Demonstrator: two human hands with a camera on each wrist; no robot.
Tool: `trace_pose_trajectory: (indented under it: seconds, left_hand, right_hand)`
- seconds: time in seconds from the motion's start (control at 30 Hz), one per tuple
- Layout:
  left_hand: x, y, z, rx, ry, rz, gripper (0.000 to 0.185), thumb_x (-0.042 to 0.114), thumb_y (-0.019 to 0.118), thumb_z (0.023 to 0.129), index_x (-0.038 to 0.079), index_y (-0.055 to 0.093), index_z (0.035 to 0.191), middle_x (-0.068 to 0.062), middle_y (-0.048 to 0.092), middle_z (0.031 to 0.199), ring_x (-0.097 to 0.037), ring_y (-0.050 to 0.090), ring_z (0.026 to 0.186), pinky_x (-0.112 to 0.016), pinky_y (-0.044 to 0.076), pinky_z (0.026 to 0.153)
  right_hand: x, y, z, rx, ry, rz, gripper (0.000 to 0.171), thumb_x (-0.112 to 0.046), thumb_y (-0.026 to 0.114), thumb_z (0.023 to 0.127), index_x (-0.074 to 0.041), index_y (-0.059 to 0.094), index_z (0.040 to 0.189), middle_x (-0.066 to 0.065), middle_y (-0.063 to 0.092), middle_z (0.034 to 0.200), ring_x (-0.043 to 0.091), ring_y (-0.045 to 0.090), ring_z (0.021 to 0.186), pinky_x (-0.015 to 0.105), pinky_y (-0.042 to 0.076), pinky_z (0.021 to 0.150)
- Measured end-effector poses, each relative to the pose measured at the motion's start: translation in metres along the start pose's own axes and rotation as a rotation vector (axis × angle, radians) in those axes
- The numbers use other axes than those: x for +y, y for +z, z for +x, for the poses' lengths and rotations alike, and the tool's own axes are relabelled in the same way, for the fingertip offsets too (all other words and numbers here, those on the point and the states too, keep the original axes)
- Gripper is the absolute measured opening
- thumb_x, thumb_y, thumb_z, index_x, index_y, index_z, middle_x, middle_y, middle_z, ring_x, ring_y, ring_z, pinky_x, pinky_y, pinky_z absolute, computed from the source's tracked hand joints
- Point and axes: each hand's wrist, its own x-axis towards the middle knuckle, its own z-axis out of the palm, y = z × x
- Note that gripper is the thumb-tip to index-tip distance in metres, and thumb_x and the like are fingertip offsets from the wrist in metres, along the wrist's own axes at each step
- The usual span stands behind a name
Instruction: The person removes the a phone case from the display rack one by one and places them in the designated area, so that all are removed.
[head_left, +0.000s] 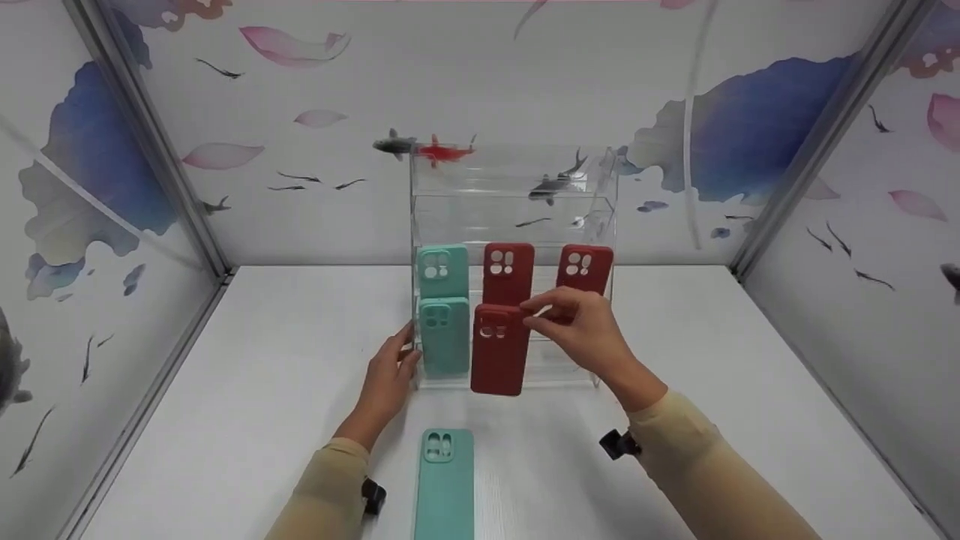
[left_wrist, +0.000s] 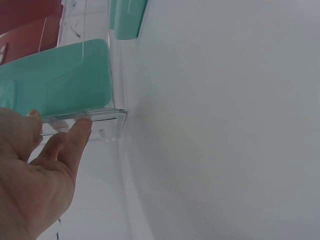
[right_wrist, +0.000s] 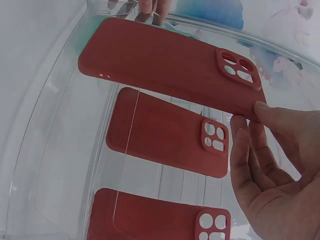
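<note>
My right hand (head_left: 581, 326) pinches a red phone case (head_left: 498, 352) by its top right corner, between thumb and fingertips. That case stands nearly upright, its camera cutouts at the top, in front of a clear acrylic tiered stand (head_left: 517, 208). Two more red cases (right_wrist: 165, 135) lean on the stand, side by side in the row above. My left hand (head_left: 386, 379) rests at the stand's left side, its fingertips against the clear side wall (left_wrist: 120, 112). Beside them, within the stand, a teal case (head_left: 446, 337) leans in the lower row. Another teal case (head_left: 442, 262) sits above it.
A loose teal case (head_left: 444, 487) lies on the white table (head_left: 292, 337) near the front, partly cut off by the frame. White panels (head_left: 322, 217) printed with fish and petals enclose the back and sides, with metal posts (head_left: 150, 135) at the corners.
</note>
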Motion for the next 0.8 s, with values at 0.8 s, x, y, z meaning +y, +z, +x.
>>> trace_pose_trajectory:
  seconds: [0.8]
  left_hand:
    - [0.003, 0.0, -0.003, -0.001, -0.018, 0.001, 0.057, 0.021, 0.05, 0.111, 0.019, 0.03, 0.164, -0.008, 0.046, 0.16, -0.03, 0.053, 0.14, -0.047, 0.048, 0.116]
  right_hand:
    - [0.032, 0.024, -0.036, -0.441, 0.265, 0.018, 0.014, -0.014, 0.08, 0.091, -0.015, 0.081, 0.105, 0.004, 0.078, 0.093, 0.022, 0.076, 0.08, 0.033, 0.063, 0.07]
